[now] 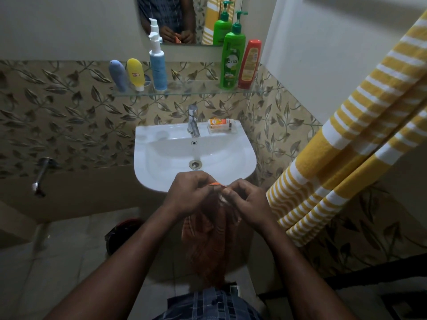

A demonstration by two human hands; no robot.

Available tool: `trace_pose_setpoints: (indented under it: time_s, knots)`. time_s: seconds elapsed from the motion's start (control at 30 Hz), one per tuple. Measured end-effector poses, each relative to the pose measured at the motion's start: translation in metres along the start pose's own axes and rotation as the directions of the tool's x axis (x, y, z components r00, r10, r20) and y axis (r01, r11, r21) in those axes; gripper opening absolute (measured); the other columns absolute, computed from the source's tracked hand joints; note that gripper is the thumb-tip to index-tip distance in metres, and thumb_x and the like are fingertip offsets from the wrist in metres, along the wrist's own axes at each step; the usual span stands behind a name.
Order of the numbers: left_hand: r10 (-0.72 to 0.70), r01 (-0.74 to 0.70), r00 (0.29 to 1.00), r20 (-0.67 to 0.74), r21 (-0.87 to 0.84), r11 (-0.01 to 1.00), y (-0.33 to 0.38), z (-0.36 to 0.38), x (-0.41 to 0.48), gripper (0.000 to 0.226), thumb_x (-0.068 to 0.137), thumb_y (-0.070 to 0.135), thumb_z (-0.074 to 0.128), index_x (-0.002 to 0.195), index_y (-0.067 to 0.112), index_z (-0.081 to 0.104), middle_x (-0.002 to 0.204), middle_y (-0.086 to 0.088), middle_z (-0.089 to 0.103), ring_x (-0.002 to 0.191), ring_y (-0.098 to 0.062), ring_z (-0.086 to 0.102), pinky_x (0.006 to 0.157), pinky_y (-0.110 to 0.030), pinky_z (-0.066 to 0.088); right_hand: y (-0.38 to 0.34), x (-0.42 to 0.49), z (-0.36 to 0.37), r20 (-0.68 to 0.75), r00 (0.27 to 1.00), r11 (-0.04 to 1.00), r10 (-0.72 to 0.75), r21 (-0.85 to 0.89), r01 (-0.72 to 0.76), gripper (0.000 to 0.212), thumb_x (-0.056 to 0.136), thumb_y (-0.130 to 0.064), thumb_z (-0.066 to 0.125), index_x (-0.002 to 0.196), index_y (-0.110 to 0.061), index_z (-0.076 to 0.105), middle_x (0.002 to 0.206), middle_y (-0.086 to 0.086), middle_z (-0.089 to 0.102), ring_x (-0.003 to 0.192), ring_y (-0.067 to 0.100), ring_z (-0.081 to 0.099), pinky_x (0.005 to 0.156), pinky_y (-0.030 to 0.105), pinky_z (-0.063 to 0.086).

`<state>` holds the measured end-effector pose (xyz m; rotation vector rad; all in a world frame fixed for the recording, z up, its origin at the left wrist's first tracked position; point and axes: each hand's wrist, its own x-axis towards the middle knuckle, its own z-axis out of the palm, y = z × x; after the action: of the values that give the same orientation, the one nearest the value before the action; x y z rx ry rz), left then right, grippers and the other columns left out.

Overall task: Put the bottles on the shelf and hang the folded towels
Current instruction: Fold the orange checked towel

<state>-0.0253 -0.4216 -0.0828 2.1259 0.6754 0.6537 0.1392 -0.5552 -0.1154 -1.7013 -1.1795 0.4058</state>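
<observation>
Top of yellow towel (346, 135) beyond frame edge

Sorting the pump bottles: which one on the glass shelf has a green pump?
The green Vatika bottle, beside the red bottle at the far right. The light blue bottle has a white pump; the others have none.

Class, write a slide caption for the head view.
The left hand and right hand grip an orange towel before the sink; five bottles stand on the glass shelf.
</observation>
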Motion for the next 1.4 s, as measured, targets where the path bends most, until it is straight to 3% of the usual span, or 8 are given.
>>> trace_pose_setpoints:
  time_s: [0.17,0.4,0.53,0.77,0.87,1.0,1.2,1.4]
  knots:
    - [-0.117,0.104,0.979,-0.165,-0.086,0.991,-0.015,-0.014,0.002,0.013,0.079,0.042,0.074,0.081,0.03,0.079,0.079,0.009,0.078,0.078,-0.006,0.073,0.074,-0.034,0.058,0.016,-0.009,-0.008,0.055,0.995,0.996,0.088,-0.005,-0.088,0.019,0.086,-0.042,0.073,0.078,-0.025,0.072,0.074,-0.008,0.073,0.068,0.006,0.063,0.065,0.038,0.051]
    - [-0.08,0.069,0.965,0.252,0.054,0.996,-0.009,-0.01,-0.001,0.057,0.066,0.068,0.075,0.107,0.028,0.078,0.103,0.009,0.074,0.098,-0.01,0.069,0.085,-0.034,0.058,-0.01,0.009,-0.008,0.072,0.996,0.995,-0.058,-0.081,0.064,0.016,0.09,-0.033,0.073,0.087,-0.017,0.076,0.078,-0.006,0.073,0.072,0.011,0.068,0.065,0.038,0.054]
    - [-0.031,0.019,0.989,0.145,0.086,0.996,-0.006,0.01,-0.005,0.035,0.081,0.045,0.063,0.09,0.015,0.079,0.08,0.003,0.073,0.077,-0.017,0.067,0.069,-0.037,0.052,-0.023,0.014,0.002,0.077,0.994,0.991,-0.078,-0.103,0.086,0.016,0.092,-0.029,0.077,0.083,-0.017,0.072,0.071,-0.007,0.07,0.067,0.011,0.066,0.06,0.03,0.051]
    - [-0.101,0.084,0.973,-0.207,-0.089,0.993,-0.025,-0.012,-0.002,0.017,0.085,0.031,0.076,0.08,0.014,0.079,0.074,0.001,0.075,0.074,-0.019,0.072,0.068,-0.037,0.057,0.016,-0.009,-0.005,0.112,0.992,0.998,0.053,-0.029,-0.05,0.031,0.088,-0.051,0.071,0.087,-0.02,0.074,0.079,0.004,0.073,0.076,0.03,0.069,0.07,0.052,0.054]
    - [-0.125,0.119,0.99,-0.057,-0.109,0.987,-0.022,-0.022,-0.002,0.014,0.08,0.04,0.078,0.085,0.027,0.081,0.083,0.009,0.078,0.077,-0.003,0.072,0.071,-0.024,0.053,0.019,-0.011,-0.006,0.084,0.996,0.997,-0.009,-0.075,0.015,0.027,0.089,-0.044,0.069,0.085,-0.018,0.071,0.082,0.001,0.066,0.078,0.022,0.064,0.072,0.049,0.052]
    - [-0.095,0.116,0.978,0.185,-0.108,0.987,-0.011,-0.013,-0.009,0.044,0.074,0.026,0.095,0.115,0.025,0.08,0.113,0.014,0.074,0.104,0.007,0.068,0.088,-0.008,0.047,0.0,-0.005,-0.008,0.048,0.998,1.0,-0.027,0.01,0.027,0.017,0.095,-0.027,0.065,0.089,-0.011,0.068,0.08,0.0,0.067,0.076,0.018,0.065,0.071,0.043,0.052]
    - [-0.021,0.003,0.99,0.142,0.122,0.993,-0.003,0.016,-0.009,0.043,0.078,0.059,0.069,0.086,0.018,0.078,0.076,0.007,0.071,0.075,-0.012,0.066,0.068,-0.034,0.052,-0.021,0.003,0.004,-0.016,0.991,0.986,-0.133,-0.103,0.131,0.008,0.094,-0.016,0.073,0.087,-0.012,0.07,0.073,-0.005,0.067,0.068,0.01,0.063,0.062,0.026,0.046]
    - [0.055,-0.056,0.997,-0.045,-0.015,0.998,-0.008,0.009,-0.009,0.036,0.087,0.054,0.068,0.088,0.021,0.083,0.082,0.007,0.078,0.08,-0.011,0.074,0.072,-0.041,0.058,0.006,-0.006,0.004,0.041,0.999,0.993,0.023,0.111,-0.027,0.017,0.093,-0.037,0.072,0.09,-0.02,0.07,0.08,0.003,0.07,0.075,0.026,0.067,0.069,0.046,0.053]
